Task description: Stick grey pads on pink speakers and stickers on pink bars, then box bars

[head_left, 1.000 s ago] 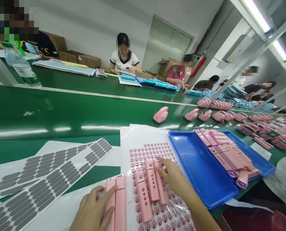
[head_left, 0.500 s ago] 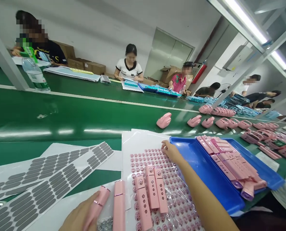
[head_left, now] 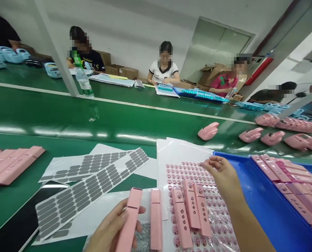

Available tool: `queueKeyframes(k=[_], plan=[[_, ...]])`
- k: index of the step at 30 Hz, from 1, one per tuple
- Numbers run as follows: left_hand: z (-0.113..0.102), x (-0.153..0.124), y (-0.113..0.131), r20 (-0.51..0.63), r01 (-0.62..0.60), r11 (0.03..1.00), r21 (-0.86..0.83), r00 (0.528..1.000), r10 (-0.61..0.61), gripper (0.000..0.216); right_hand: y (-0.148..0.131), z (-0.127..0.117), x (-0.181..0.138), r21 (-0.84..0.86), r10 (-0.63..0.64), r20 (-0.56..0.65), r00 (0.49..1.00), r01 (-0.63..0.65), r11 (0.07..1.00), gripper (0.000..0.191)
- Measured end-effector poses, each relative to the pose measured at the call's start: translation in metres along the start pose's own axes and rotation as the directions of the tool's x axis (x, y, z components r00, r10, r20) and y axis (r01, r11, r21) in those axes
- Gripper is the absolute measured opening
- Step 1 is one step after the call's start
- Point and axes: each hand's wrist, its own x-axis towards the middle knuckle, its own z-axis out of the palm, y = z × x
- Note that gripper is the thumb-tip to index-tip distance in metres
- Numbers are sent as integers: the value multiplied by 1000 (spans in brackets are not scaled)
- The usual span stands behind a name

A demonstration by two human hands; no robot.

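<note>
Pink bar (head_left: 130, 219) higher in left hand (head_left: 108, 233)

Green conveyor belt (head_left: 66, 119) runs left to right across the room, with a white stripe (head_left: 145, 105) along its far edge and overhead light reflected as bright patches on its surface. Beyond the belt is a second green bench strip where several people (head_left: 164, 68) sit. Cardboard boxes (head_left: 124, 71) are stacked behind them against a plain white wall (head_left: 124, 31), and a pale grey-green double door (head_left: 219, 49) is set in that wall toward the belt's right end. A white slanted post (head_left: 56, 49) rises from the belt's far edge at left, with a clear water bottle (head_left: 84, 83) at its foot.
</note>
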Motion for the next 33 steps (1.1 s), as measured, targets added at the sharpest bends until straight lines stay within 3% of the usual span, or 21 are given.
queueKeyframes(k=[1,3,6,11,22,28,33], plan=[[3,-1,-2,47,-2,1000,17,999,2,47,-17,8,-24,47,24,75,997,-28,999,35],[7,-2,-7,82,-24,999,29,996,22,49,-47,27,-69,226,100,357,929,-190,956,39],[11,0,-17,126,-44,997,-62,991,52,42,-74,52,-111,328,114,476,872,-296,897,40],[8,5,-27,241,-144,987,-76,958,158,42,-80,67,-122,325,159,478,864,-342,882,39],[3,8,-32,311,-68,994,83,950,39,43,-86,72,-125,207,166,476,864,-293,933,34],[3,7,-33,269,-21,999,47,963,8,39,-84,69,-122,53,164,508,846,-221,974,31],[5,7,-32,280,-29,998,57,960,12,36,-82,70,-123,-51,130,453,882,-120,991,31]])
